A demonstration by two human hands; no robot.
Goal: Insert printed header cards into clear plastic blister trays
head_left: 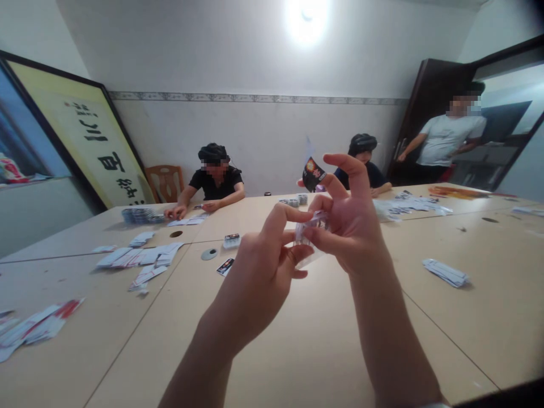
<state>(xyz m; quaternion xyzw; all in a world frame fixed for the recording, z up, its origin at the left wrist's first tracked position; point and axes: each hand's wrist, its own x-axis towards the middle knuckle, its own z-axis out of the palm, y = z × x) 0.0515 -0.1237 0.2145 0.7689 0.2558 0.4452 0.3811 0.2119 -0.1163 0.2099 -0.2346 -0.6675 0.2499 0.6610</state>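
Above the table, my left hand [272, 260] and my right hand [351, 218] meet at a small transparent plastic bag [313, 259]. Both hands are closed on it, thumbs and fingertips pinching its upper part. Whatever lies inside is too blurred and covered to name. A black card with an orange and red print [313, 174] stands up by the raised fingers of my right hand; whether it joins the bag is hidden. Behind my left hand, a small clear box with a black label [232, 241] and a flat black printed card [225, 266] rest on the table.
White paper slips [142, 256] lie in piles at left, with another bundle [445, 273] at right. Stacked clear packs [138, 215] stand near a seated co-worker [216, 184]. Another person sits behind my right hand; a third stands by the door [425, 107].
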